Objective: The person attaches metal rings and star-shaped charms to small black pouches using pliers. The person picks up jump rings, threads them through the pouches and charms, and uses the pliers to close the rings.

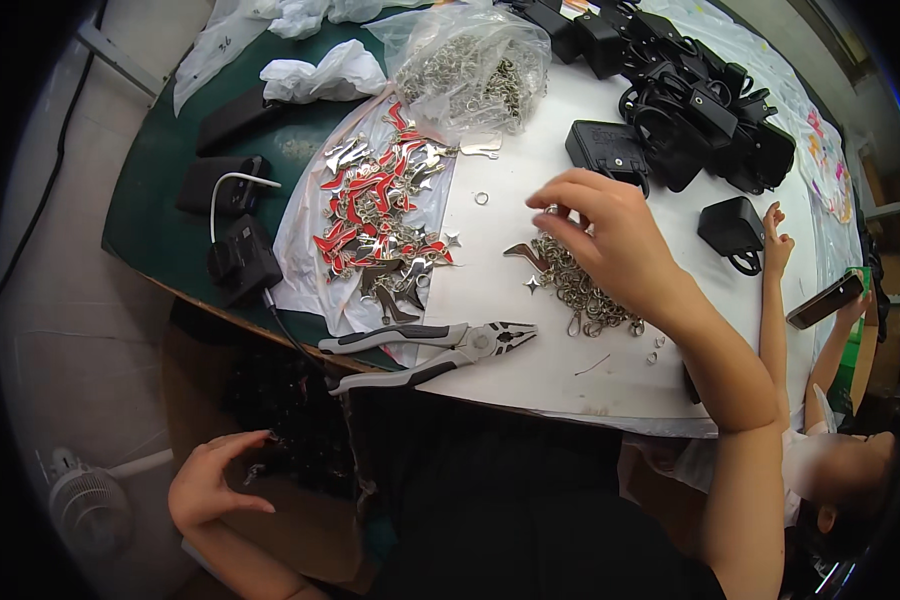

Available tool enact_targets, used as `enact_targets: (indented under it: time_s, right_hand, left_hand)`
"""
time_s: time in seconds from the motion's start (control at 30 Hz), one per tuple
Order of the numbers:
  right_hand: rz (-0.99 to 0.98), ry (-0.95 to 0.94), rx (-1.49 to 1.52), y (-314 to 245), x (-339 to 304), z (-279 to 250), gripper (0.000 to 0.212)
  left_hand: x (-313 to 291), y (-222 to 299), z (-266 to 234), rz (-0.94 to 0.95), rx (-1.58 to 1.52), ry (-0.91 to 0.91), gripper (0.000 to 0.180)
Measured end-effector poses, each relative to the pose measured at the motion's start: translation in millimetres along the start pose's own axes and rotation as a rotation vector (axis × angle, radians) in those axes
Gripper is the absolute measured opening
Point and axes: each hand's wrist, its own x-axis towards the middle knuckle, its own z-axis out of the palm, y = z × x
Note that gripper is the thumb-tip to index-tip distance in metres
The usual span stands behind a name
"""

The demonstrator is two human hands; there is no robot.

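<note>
My right hand (pixel 610 240) is above a pile of silver key rings and clasps (pixel 580 290), its thumb and fingers drawn together. A shiny bit shows at the fingertips, too small to name. Beside the pile lie a dark shoe-shaped charm (pixel 526 256) and a small star charm (pixel 532 284). My left hand (pixel 210 485) is off the table's edge at the lower left, thumb and fingers apart. A small silver piece (pixel 255 471) appears between them, over a box with dark contents (pixel 290 400). Grey-and-black pliers (pixel 440 350) lie with handles spread near the table's front edge.
Red and silver charms (pixel 380 200) are heaped on a plastic sheet. Behind stands a clear bag of metal clasps (pixel 470 75). Black power adapters (pixel 680 110) fill the back right; black boxes (pixel 240 255) with a cable sit left. Another person's hand (pixel 778 240) rests at the right.
</note>
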Motion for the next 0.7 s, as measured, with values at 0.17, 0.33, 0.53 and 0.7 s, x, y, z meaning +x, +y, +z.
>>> enact_targets:
  time_s: [0.17, 0.33, 0.53, 0.7]
  right_hand:
    - [-0.097, 0.038, -0.259, 20.3, 37.1, 44.7, 0.017]
    - [-0.008, 0.115, 0.114, 10.2, 20.1, 13.5, 0.013]
    - [0.319, 0.225, 0.536, 11.0, -58.6, -47.5, 0.012]
    - [0.352, 0.237, 0.64, 28.3, -95.2, -48.5, 0.013]
  left_hand:
    - [69.4, 61.6, 2.0, 0.392, -0.061, 0.134, 0.067]
    - [167.1, 146.5, 7.8, 0.603, -0.117, 0.197, 0.037]
    - [260.4, 194.0, 43.6, 0.895, 0.089, 0.215, 0.022]
    - [275.2, 213.9, 62.8, 1.04, 0.248, 0.162, 0.026]
